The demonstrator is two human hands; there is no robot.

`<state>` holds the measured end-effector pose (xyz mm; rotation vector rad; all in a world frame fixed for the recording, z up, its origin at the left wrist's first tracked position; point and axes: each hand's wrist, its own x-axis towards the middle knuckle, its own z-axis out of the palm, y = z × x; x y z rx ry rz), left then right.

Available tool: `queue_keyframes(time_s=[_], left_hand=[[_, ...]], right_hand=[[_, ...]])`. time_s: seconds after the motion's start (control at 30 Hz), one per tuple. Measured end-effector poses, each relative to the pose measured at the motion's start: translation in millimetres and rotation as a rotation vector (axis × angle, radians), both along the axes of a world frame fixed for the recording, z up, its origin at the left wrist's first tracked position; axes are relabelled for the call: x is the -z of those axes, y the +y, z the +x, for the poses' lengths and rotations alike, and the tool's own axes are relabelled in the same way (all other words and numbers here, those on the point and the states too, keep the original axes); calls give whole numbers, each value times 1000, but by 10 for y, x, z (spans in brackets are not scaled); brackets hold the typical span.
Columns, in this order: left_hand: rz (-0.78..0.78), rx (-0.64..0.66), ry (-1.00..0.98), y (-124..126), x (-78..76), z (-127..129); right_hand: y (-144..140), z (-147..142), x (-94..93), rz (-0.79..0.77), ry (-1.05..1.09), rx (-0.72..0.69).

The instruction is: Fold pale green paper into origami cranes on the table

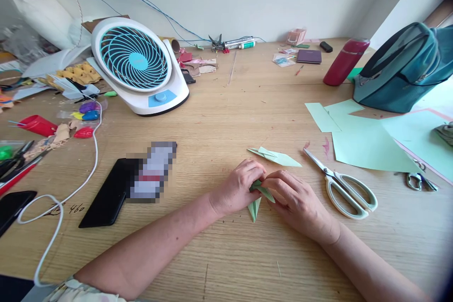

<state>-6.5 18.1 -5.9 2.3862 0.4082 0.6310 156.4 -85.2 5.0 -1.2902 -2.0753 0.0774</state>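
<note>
- Meeting at the green paper [264, 192], the left hand [239, 185] and right hand [300, 204] are curled; the paper is pinched by the fingers of both, its lower tip pointed toward six o'clock.
- At one o'clock from it, a folded piece [283, 158] is laid near the fingers.
- At three o'clock, scissors [329, 172] are placed.
- At two, green sheets [368, 144] are spread.
- At ten-thirty, a fan [138, 61] is stood.

The wood-grained desk [219, 118] bears a white fan [138, 61] toward its back left corner, a dark purple booklet [309, 56] near its back edge, pale green sheets [364, 141] toward its right edge, and scissors [330, 172] and folded green paper [283, 158] farther forward.
</note>
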Motion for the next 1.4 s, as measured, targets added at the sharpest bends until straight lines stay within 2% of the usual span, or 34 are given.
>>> queue_keyframes(time_s=[0.1,0.17,0.23,0.33,0.43,0.53,0.73,0.93,1.17,1.4], left_hand=[[-26,84,69,35,-69,-67],[-41,204,128,73,-136,-115],[-20,271,181,113,-212,-156],[25,290,245,163,-310,-204],[-3,305,278,194,-350,-250],[-6,325,302,203,-310,-295],[213,277,229,164,-139,-340],[366,236,122,116,-53,-366],[428,240,55,83,0,-376],[440,232,41,57,-38,-376]], right_hand=[[-14,-8,12,12,-24,-11],[-22,-12,25,21,-39,-11],[-27,-8,33,32,-49,-14],[-29,19,35,42,-36,-26],[-28,59,36,37,1,-3],[-37,83,42,9,20,-8],[-100,39,47,-34,29,-46],[-192,-17,57,-97,5,-55],[-324,-12,94,-133,-37,-47],[-395,0,128,-152,-22,-50]])
